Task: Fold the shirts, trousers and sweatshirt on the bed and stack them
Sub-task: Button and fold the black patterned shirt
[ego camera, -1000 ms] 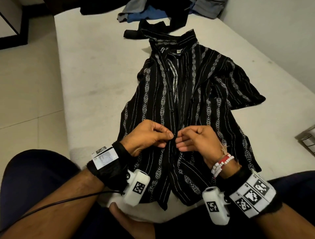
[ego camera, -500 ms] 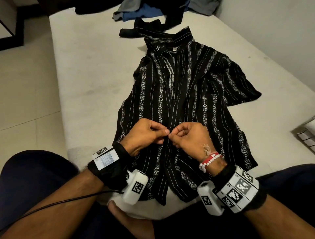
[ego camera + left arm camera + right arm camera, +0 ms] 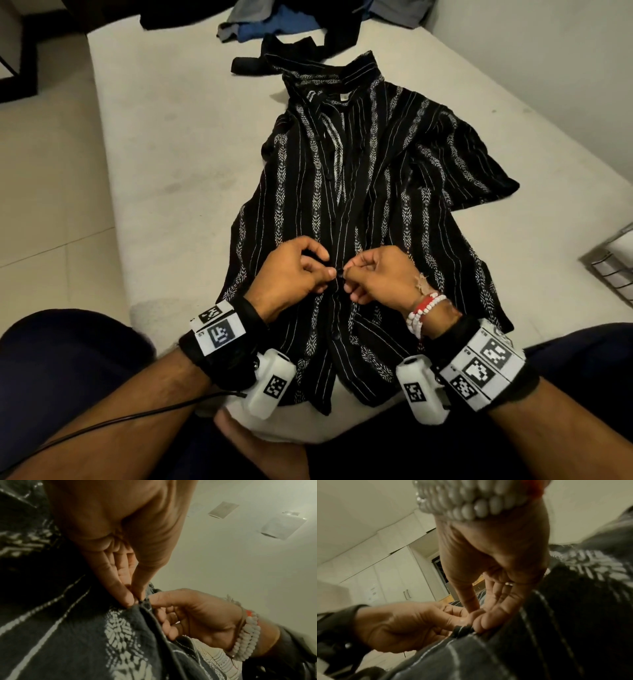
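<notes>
A black shirt with white patterned stripes lies face up on the bed, collar far, hem near me. Both hands meet at its front placket, low on the shirt. My left hand pinches the placket edge and a small black button between thumb and forefinger. My right hand pinches the facing edge of the shirt right beside it, fingertips nearly touching the left ones. Several buttons above look fastened; the hem below hangs open.
A pile of other clothes, blue, grey and black, lies at the far end of the bed. A wall runs along the right side; tiled floor lies left. A metal object sits at the right edge. My knees flank the bed's near end.
Both hands stayed at the placket, shifting slightly along it, with fingertips closing together on the button. The head view has tilted a little. The shirt has not moved.
</notes>
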